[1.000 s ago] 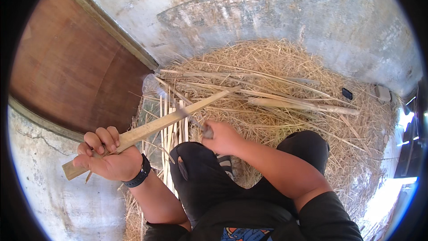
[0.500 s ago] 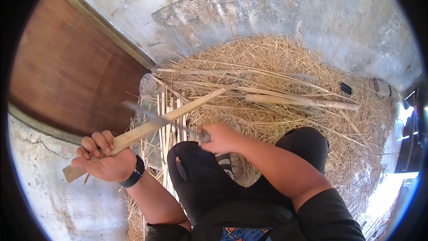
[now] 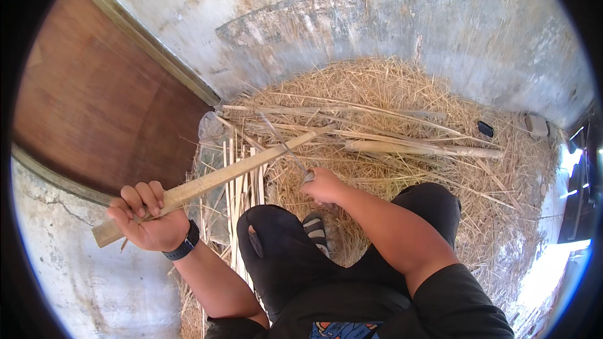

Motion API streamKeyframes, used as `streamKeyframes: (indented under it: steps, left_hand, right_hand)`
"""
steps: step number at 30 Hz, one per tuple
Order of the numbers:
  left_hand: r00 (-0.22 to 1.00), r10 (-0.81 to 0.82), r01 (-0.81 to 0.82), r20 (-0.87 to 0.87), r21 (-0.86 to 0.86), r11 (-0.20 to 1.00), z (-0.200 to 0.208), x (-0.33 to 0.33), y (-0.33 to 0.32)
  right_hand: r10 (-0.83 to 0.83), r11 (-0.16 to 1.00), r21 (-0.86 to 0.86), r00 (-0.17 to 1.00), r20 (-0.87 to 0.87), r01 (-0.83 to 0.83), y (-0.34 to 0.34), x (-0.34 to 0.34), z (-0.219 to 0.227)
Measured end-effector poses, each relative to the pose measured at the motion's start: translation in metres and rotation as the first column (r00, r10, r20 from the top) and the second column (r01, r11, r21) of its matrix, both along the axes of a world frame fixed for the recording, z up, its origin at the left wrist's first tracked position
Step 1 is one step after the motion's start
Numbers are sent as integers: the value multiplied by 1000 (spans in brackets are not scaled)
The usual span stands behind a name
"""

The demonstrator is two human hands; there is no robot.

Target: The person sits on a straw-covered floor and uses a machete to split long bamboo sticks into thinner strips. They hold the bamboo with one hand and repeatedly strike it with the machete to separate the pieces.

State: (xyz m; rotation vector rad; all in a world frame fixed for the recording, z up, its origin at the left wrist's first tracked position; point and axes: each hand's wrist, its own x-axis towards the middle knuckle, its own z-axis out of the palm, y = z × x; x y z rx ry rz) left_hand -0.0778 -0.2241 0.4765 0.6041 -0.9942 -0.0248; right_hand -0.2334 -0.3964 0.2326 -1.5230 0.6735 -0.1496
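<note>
A long, pale strip of split bamboo or wood [image 3: 232, 174] slants from the lower left up toward the middle. My left hand [image 3: 151, 218], with a dark watch at the wrist, is closed around its near end. In my right hand [image 3: 325, 187] is a knife [image 3: 282, 141] with a long, thin blade, its handle mostly hidden by the fingers. The blade crosses the strip toward its far end; whether the edge touches the wood I cannot tell. Thin split strips [image 3: 242, 188] lie in a bundle beside my left knee, below the held strip.
Straw-like shavings [image 3: 377, 81] heap up against the stained wall [image 3: 352, 19]. Across them lie long split strips and a thicker pole [image 3: 427, 149]. A small black object [image 3: 485, 129] and a beige block [image 3: 537, 125] are at the right. A brown wooden panel [image 3: 107, 94] stands at the left.
My right hand has moved a little right and forward with the knife. The blade has swung from pointing left to pointing up and crosses farther along the strip. My left hand keeps its grip.
</note>
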Motion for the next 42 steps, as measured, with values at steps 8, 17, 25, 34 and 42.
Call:
streamKeyframes:
  steps: [8, 17, 25, 34, 42]
  left_hand:
    - [968, -214, 220, 132, -35, 975, 29, -6, 35]
    - [702, -666, 674, 253, 66, 736, 51, -10, 35]
    - [769, -609, 600, 195, 108, 792, 20, 1, 9]
    - [835, -523, 511, 171, 114, 852, 2, 14, 1]
    - [849, -510, 497, 142, 119, 860, 4, 10, 12]
  right_hand:
    - [286, 866, -456, 951, 118, -204, 16, -25, 64]
    - [260, 826, -512, 965, -23, -235, -6, -47, 95]
    - [94, 996, 8, 990, -109, -93, -22, -17, 43]
    - [65, 986, -155, 998, 16, -61, -11, 5, -1]
    - [122, 809, -576, 924, 362, 119, 25, 8, 25]
